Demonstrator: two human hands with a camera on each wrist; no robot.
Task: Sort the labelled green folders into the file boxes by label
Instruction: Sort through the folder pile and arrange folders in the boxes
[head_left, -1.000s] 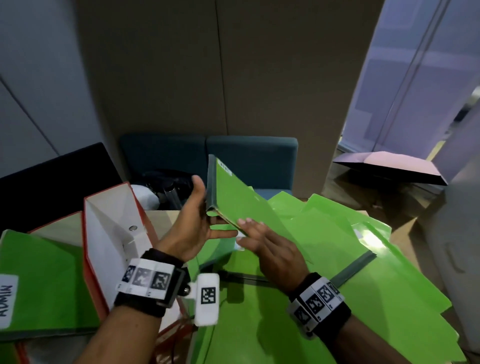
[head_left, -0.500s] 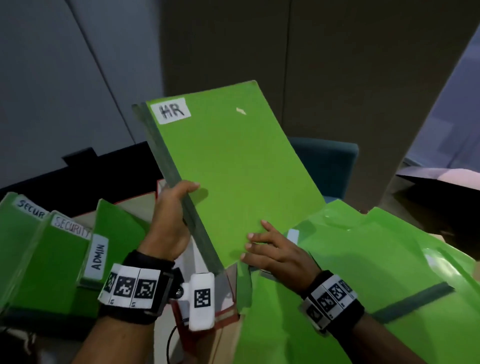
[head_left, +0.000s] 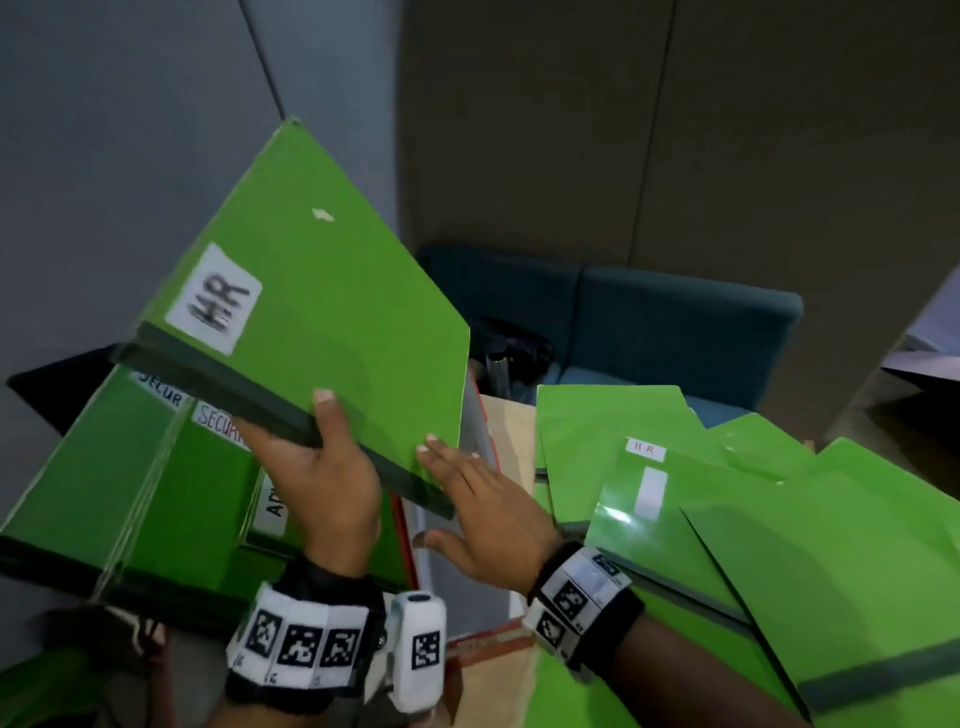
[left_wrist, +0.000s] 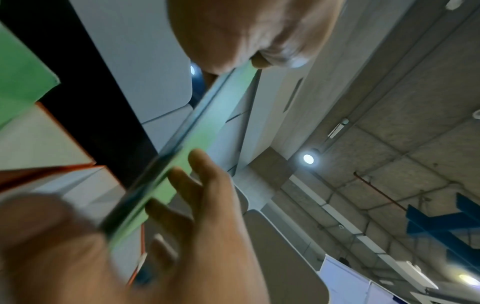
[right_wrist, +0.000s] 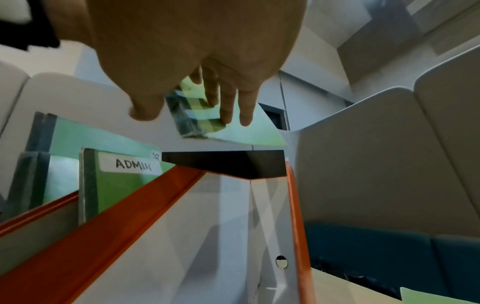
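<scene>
A green folder labelled HR (head_left: 322, 291) is held tilted in the air, its dark spine along the lower edge. My left hand (head_left: 332, 467) grips the spine, thumb on top and fingers underneath. My right hand (head_left: 467, 493) touches the folder's lower right corner with straight fingers. Below that corner stands a red-edged file box (head_left: 462, 582) with a bare white inside. In the left wrist view the folder's edge (left_wrist: 182, 164) runs across my fingers (left_wrist: 205, 181). The right wrist view shows my fingertips (right_wrist: 228, 111) on the folder's corner (right_wrist: 197, 119), above the box (right_wrist: 145, 197).
To the left, boxes hold folders marked SECURITY (head_left: 156, 493) and one marked ADMIN (head_left: 272, 506), also seen as the ADMIN folder (right_wrist: 124, 185). A loose pile of green folders (head_left: 831, 571) covers the table on the right, one labelled HR (head_left: 654, 499). A blue sofa (head_left: 675, 322) stands behind.
The HR folder was lifted off the pile, then turned so its spine lies low and to the left. My right hand left the pile and now touches the folder's lower corner.
</scene>
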